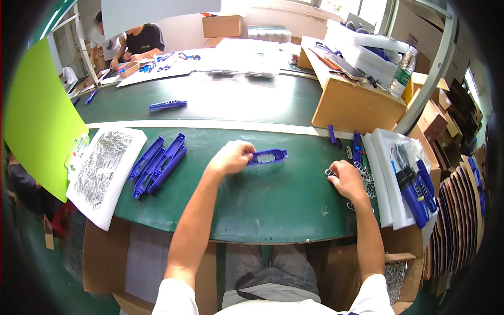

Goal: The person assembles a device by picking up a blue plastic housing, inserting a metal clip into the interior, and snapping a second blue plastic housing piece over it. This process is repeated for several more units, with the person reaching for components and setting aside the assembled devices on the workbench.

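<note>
My left hand [231, 158] pinches one end of a blue plastic housing half [251, 160], held over the green table with its hollow side up. Oval openings show along its middle. Over to the right, my right hand [347, 181] has its fingers closed on a small silver oval ring [329, 172]. Beside that hand, more such rings lie in a loose pile [367, 181], partly hidden by it. Left of my left hand, several similar blue housing halves [167, 164] lie side by side.
A white foam tray of small metal parts [100, 173] sits at left. At right, a foam box [386, 173] holds blue-and-black tools [412, 197]. One blue piece [168, 105] lies beyond the white strip. A wooden shelf [357, 102] carries a bottle [403, 72]. Other people work far left.
</note>
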A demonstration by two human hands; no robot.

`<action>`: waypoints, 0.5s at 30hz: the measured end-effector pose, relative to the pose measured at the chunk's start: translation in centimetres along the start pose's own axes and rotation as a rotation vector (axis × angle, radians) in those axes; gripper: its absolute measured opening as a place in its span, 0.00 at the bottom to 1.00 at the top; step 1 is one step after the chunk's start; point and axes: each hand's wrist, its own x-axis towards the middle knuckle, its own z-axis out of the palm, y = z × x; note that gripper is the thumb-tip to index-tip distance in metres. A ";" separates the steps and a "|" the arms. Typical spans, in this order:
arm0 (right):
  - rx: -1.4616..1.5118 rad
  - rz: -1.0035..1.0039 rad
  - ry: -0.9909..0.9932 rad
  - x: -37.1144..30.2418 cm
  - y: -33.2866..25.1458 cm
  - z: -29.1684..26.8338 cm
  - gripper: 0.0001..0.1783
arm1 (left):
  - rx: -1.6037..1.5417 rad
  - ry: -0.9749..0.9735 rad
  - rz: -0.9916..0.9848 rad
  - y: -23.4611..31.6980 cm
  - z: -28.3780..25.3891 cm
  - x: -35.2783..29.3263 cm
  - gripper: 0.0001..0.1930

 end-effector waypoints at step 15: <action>0.163 -0.221 0.004 2.8 -1.9 2.5 0.14 | -0.777 0.416 -0.247 -7.9 -3.6 15.6 0.36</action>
